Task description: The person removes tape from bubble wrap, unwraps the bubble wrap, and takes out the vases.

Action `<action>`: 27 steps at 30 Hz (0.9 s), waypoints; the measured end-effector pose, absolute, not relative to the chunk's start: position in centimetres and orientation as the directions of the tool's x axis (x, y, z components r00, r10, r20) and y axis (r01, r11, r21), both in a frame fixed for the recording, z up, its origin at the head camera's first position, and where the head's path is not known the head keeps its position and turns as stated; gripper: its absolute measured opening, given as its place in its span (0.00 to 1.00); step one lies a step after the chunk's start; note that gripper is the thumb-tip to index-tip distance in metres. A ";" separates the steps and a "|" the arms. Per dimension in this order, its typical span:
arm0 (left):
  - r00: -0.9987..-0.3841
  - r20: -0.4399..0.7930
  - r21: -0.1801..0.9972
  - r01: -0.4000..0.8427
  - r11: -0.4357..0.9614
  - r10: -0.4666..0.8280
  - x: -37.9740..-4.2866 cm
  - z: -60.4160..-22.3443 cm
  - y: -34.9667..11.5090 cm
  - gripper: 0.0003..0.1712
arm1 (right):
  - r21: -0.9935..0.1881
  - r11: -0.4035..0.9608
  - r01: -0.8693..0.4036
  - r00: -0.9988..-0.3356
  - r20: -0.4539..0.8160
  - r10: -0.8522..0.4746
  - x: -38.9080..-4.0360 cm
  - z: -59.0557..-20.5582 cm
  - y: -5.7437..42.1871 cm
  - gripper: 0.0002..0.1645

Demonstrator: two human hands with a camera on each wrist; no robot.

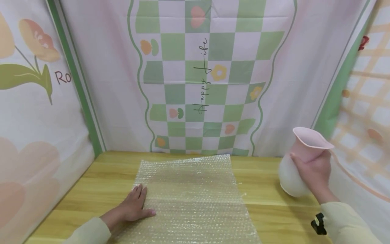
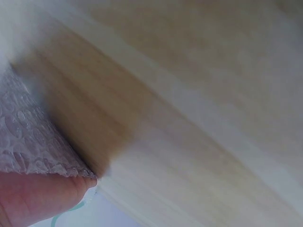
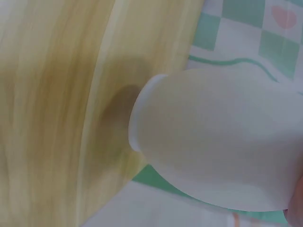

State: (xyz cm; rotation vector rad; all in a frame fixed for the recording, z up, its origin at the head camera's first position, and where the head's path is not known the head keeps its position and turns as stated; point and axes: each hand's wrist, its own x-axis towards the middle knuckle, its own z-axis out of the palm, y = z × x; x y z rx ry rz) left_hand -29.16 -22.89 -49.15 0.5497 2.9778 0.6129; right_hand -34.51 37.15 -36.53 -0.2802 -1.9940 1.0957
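A sheet of clear bubble wrap (image 1: pixel 192 196) lies spread over the wooden table. My left hand (image 1: pixel 134 205) rests on its left edge with the fingers extended. In the left wrist view the thumb (image 2: pixel 42 196) lies against the edge of the bubble wrap (image 2: pixel 28 137). On the right, my right hand (image 1: pixel 317 169) grips a vase by its neck. The vase (image 1: pixel 290 173) has a pink flared mouth and a rounded white body, and it leans slightly. Its white base shows in the right wrist view, where the vase (image 3: pixel 213 137) hangs over its shadow on the wood.
The wooden table (image 1: pixel 265 189) ends at a back curtain (image 1: pixel 210 73) with green checks and the words "Happy Life". Printed cloth also hangs at the left (image 1: pixel 45 128) and right (image 1: pixel 362 135) sides, close to the vase. A small black object (image 1: pixel 319 223) sits at the right cuff.
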 end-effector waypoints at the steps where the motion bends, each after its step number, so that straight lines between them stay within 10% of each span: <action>1: -0.936 0.018 0.392 0.331 0.859 0.352 -29.1 -49.1 -22.9 0.65 | -0.781 0.597 -0.184 -0.634 0.558 0.535 -34.5 -36.6 37.4 0.52; 16: -0.940 0.001 0.384 0.315 0.868 0.340 -29.5 -49.7 -23.1 0.65 | -0.788 0.578 -0.211 -0.624 0.564 0.541 -34.0 -36.8 40.5 0.39; 27: -0.942 -0.011 0.388 0.305 0.870 0.336 -29.4 -49.4 -23.0 0.65 | -0.812 0.569 -0.133 -0.651 0.505 0.568 -33.9 -37.1 41.7 0.47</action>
